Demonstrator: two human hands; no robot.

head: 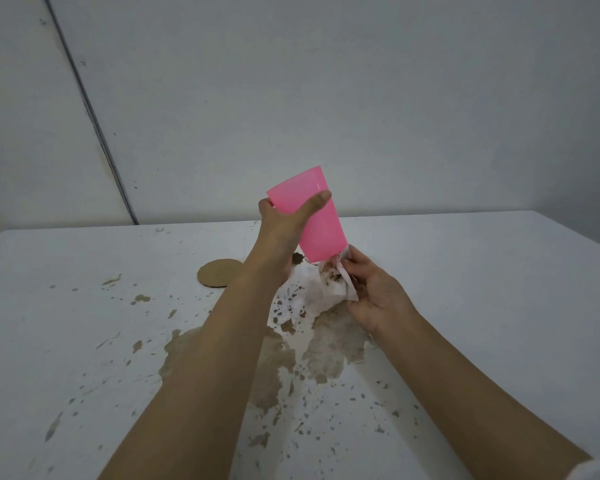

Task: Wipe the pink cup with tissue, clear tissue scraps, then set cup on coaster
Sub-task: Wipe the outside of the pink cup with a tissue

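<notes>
I am mid-wipe: my left hand grips the pink cup, my right hand pinches the dirty tissue, and the coaster waits.

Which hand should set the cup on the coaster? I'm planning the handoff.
Left. The left hand already grips the cup, held upside down, and the coaster lies on its side of the table. The right hand is busy with the dirty tissue.

Pale wall, worn white table
</notes>
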